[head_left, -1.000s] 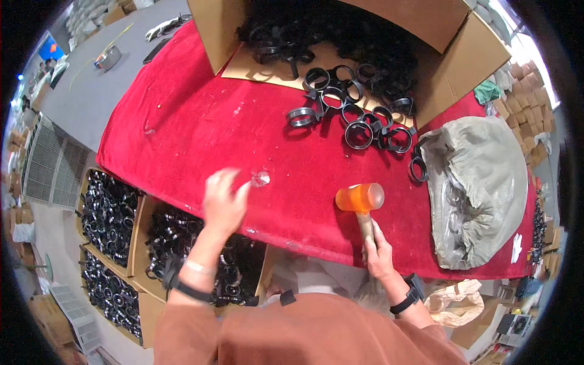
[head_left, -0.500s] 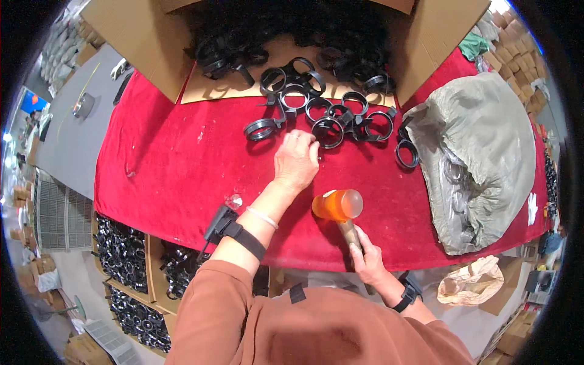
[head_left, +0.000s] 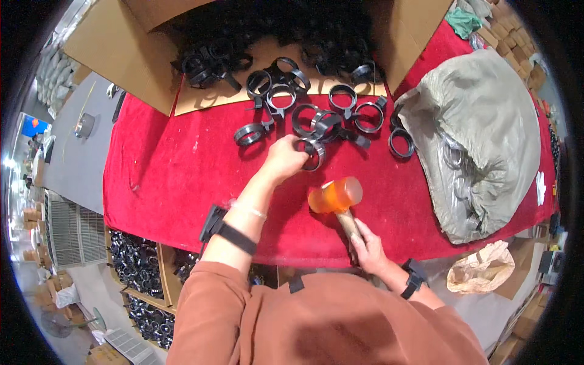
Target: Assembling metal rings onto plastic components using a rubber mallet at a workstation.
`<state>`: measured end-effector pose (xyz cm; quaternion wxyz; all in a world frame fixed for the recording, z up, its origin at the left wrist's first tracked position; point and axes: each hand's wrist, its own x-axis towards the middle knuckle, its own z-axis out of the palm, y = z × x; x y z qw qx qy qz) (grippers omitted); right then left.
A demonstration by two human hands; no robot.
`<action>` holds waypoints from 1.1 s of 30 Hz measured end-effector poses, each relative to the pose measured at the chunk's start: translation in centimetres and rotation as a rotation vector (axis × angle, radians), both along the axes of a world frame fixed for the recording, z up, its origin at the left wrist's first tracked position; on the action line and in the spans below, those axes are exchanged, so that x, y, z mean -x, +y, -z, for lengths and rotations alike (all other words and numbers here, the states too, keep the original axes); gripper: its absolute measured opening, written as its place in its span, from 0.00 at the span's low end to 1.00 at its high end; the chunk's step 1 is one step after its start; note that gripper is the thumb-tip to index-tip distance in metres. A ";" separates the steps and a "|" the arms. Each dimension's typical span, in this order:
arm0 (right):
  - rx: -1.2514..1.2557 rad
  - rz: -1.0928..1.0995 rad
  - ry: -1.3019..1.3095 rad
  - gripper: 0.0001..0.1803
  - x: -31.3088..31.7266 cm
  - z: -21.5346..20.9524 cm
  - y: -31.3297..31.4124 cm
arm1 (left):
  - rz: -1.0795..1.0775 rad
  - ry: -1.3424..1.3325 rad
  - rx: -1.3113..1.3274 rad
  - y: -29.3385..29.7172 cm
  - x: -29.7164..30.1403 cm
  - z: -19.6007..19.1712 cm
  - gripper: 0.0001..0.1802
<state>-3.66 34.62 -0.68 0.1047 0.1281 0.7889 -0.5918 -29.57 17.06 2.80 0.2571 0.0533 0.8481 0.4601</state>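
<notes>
Head view: the left hand [head_left: 285, 159] reaches out over the red worktop [head_left: 164, 176], its fingers curled around a black ring clamp [head_left: 313, 152] at the near edge of the loose pile of clamps [head_left: 304, 103]. The clamp lies on the red cloth or is only just lifted; I cannot tell which. The right hand [head_left: 367, 243] is wrapped tightly round the wooden handle of a mallet [head_left: 336, 198], whose orange head hovers low over the worktop, just to the right of the left wrist and not touching the clamp.

As for progress, this looks like the start of one round: a clamp is picked out but not yet set in front of the mallet, and no blow is being struck. Much seems left, since many clamps spill from the open cardboard box [head_left: 121, 48] at the far side. Crates [head_left: 143, 274] under the worktop's near edge already hold plenty of black rings. A grey sack [head_left: 486, 134] lies at the right.
</notes>
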 end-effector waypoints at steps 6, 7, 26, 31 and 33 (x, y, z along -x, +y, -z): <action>0.402 0.109 -0.261 0.24 2.1 -1.7 0.5 | -0.329 -0.475 -0.487 -7.6 -6.5 -0.3 0.10; 0.437 0.125 -0.295 0.24 2.7 -2.0 0.7 | -0.391 -0.442 -0.436 -8.5 -7.0 -0.3 0.10; 0.383 0.186 -0.339 0.19 4.5 -1.1 0.8 | 0.228 0.667 0.565 -12.1 -13.8 -6.5 0.35; 0.401 0.174 -0.333 0.18 4.6 -1.3 0.4 | 0.933 0.792 1.038 -11.3 -9.6 -4.7 0.18; 0.409 0.174 -0.331 0.18 4.6 -1.1 0.1 | 0.946 0.714 1.155 -11.9 -9.1 -5.2 0.11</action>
